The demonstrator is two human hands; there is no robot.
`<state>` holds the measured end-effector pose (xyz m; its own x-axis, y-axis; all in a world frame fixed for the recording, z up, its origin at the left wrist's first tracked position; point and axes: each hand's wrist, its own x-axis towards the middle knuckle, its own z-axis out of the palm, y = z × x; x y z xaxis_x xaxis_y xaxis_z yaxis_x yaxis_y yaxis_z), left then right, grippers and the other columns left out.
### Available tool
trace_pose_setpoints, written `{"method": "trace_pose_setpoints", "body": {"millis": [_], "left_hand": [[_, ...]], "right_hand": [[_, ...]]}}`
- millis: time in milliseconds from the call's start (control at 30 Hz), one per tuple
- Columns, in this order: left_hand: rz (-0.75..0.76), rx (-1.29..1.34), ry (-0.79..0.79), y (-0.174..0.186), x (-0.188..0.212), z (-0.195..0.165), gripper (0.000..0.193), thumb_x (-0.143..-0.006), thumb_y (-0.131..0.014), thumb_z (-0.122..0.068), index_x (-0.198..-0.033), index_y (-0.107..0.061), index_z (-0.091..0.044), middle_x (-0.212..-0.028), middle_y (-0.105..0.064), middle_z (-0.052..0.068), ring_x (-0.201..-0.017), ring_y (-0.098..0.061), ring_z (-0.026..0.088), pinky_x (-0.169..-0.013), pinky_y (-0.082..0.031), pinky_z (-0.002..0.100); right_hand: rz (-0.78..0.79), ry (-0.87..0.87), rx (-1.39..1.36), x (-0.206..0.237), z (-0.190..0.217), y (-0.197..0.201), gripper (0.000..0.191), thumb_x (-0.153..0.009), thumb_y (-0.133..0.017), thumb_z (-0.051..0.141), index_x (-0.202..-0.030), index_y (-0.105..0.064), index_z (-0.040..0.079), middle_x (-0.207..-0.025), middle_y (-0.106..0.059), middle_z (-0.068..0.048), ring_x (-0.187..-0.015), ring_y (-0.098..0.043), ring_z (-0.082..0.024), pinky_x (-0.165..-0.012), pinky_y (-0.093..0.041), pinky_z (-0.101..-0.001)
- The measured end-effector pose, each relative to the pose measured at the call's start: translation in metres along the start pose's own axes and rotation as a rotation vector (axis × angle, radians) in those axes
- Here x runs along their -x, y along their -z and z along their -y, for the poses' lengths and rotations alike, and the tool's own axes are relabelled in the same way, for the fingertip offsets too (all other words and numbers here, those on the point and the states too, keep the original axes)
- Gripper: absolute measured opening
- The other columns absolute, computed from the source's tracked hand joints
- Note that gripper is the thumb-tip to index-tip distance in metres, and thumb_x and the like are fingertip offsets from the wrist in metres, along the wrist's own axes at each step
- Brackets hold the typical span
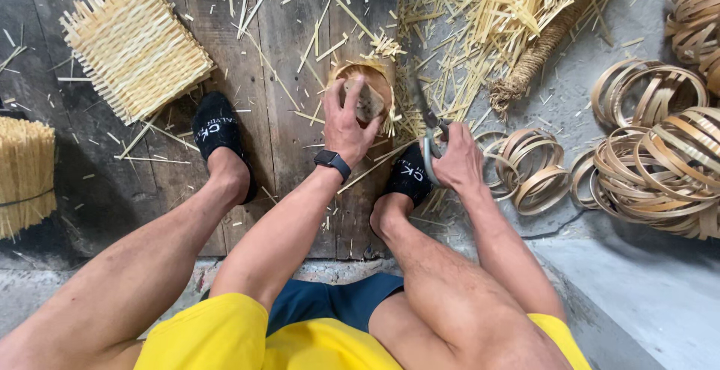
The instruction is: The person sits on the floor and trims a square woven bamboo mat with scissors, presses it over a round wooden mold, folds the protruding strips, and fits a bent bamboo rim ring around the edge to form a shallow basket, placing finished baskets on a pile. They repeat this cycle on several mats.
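Note:
My left hand (pixel 349 118), with a black watch on its wrist, presses down into a small round woven bamboo basket (pixel 369 77) that stands on a wooden board between my feet. A block sits inside the basket under my fingers. My right hand (pixel 459 161) grips the handles of metal scissors (pixel 426 118), whose blades point up beside the basket's loose strip ends at its right rim. Both feet in black socks rest on either side of the basket.
A flat woven bamboo mat (pixel 135 43) lies at the upper left, a bundle of bamboo sticks (pixel 24 175) at the left edge. Several bamboo hoops (pixel 660 160) pile up on the right concrete floor. Loose cut strips (pixel 480 17) and a rope coil (pixel 536 55) lie above.

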<state>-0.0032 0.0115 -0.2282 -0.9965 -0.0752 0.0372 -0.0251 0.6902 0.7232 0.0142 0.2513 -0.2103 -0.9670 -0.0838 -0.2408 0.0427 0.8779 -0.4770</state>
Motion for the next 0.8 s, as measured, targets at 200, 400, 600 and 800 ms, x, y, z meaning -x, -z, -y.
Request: {"method": "trace_pose_setpoints", "body": {"millis": [200, 400, 600, 800], "left_hand": [[0.117, 0.107, -0.068, -0.003, -0.006, 0.0, 0.083, -0.066, -0.088, -0.009, -0.139, -0.048, -0.006, -0.147, -0.044, 0.021, -0.139, -0.042, 0.042, -0.118, -0.039, 0.048], [0.196, 0.016, -0.148, 0.006, -0.017, 0.006, 0.08, -0.064, -0.085, -0.005, -0.137, -0.051, -0.007, -0.148, -0.045, 0.019, -0.141, -0.04, 0.043, -0.119, -0.038, 0.048], [0.344, -0.01, -0.222, 0.023, -0.03, 0.003, 0.079, -0.063, -0.082, -0.006, -0.136, -0.052, -0.006, -0.149, -0.046, 0.019, -0.141, -0.04, 0.043, -0.12, -0.039, 0.046], [0.203, -0.103, -0.038, 0.016, -0.015, -0.013, 0.08, -0.065, -0.09, -0.016, -0.136, -0.052, -0.012, -0.142, -0.044, 0.024, -0.128, -0.046, 0.045, -0.107, -0.043, 0.05]], "right_hand": [[0.055, 0.069, 0.398, -0.033, -0.035, -0.028, 0.044, -0.083, -0.073, 0.038, -0.099, -0.055, 0.002, -0.097, -0.057, -0.017, -0.092, -0.057, -0.03, -0.077, -0.049, -0.0455], [0.063, 0.152, 0.438, -0.051, -0.058, -0.012, 0.023, -0.088, -0.064, 0.028, -0.092, -0.054, 0.007, -0.09, -0.055, -0.011, -0.083, -0.054, -0.023, -0.067, -0.046, -0.0404], [-0.131, 0.303, 0.551, -0.062, -0.049, -0.026, 0.024, -0.079, -0.069, 0.029, -0.078, -0.055, 0.009, -0.074, -0.051, -0.006, -0.067, -0.049, -0.019, -0.055, -0.046, -0.0349], [0.066, 0.262, 0.442, -0.073, -0.06, -0.007, 0.017, -0.096, -0.065, 0.021, -0.092, -0.058, 0.006, -0.083, -0.053, -0.009, -0.071, -0.05, -0.019, -0.059, -0.043, -0.0354]]}}
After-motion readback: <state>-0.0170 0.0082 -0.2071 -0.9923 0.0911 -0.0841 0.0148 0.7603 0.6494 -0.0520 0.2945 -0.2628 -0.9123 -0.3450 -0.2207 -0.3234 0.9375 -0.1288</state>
